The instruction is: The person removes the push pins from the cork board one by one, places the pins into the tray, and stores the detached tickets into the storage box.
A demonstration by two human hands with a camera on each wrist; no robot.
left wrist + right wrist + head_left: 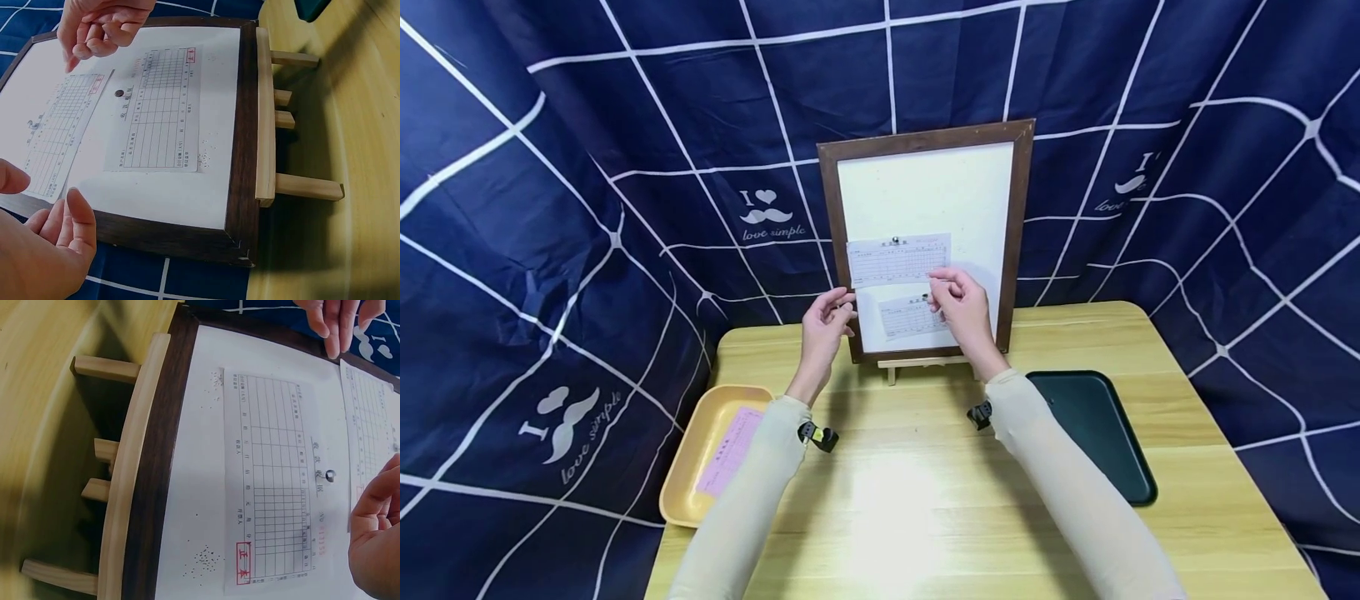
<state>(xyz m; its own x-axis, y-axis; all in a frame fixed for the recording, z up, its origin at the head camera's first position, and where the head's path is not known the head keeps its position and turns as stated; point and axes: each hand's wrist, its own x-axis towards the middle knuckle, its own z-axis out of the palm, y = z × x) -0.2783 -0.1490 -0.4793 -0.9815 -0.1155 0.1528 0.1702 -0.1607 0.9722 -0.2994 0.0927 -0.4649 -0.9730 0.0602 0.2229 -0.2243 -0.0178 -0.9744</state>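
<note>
In the middle of the head view, the person is working at a dark-framed white pinboard (981, 187) on a small wooden easel (917, 363). The step in hand appears to be fixing a second sheet. The right hand (961, 304) is pinching its fingers at the top edge of the lower white printed form (910, 318), probably on a pin, though none is showing. The left hand (826, 321) is hovering relaxed and apart beside the form's left edge. An upper white printed form (898, 258) is hanging pinned above. Next, pressing squarely seems needed while steadying the paper.
</note>
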